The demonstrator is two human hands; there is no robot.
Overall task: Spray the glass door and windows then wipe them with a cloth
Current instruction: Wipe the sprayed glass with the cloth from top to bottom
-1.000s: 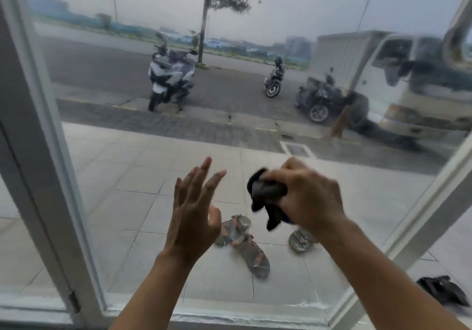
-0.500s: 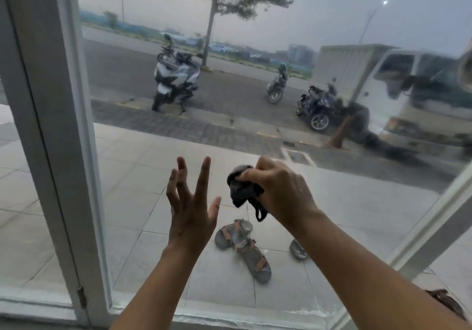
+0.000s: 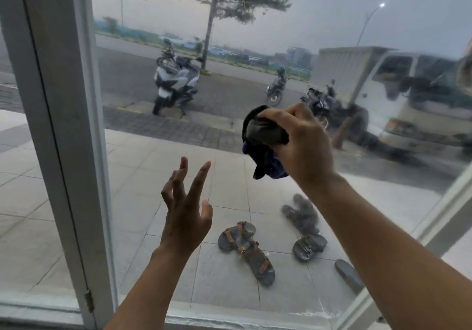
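The person is standing close to the glass pane [image 3: 255, 74], and the right hand [image 3: 304, 146] is gripping a dark cloth [image 3: 263, 143] in a closed fist, holding it up near the middle of the pane. I cannot tell if the cloth is already touching the glass. The left hand [image 3: 186, 217] is empty, with the fingers spreading open and pointing up, lower and to the left.

A loose tail of the cloth is hanging under the fist. I think it may be dragging over the glass and leaving streaks, because only the bunched part is pressing. The right side of the pane is looking hazy and wet, so this part may be drying into marks if the wiping is not reaching it soon. The white frame [image 3: 63, 125] on the left is close, and the open hand may be putting fingerprints on the glass.

No writing or brand is readable anywhere, not on the cloth and not on the truck [image 3: 398, 94] outside.
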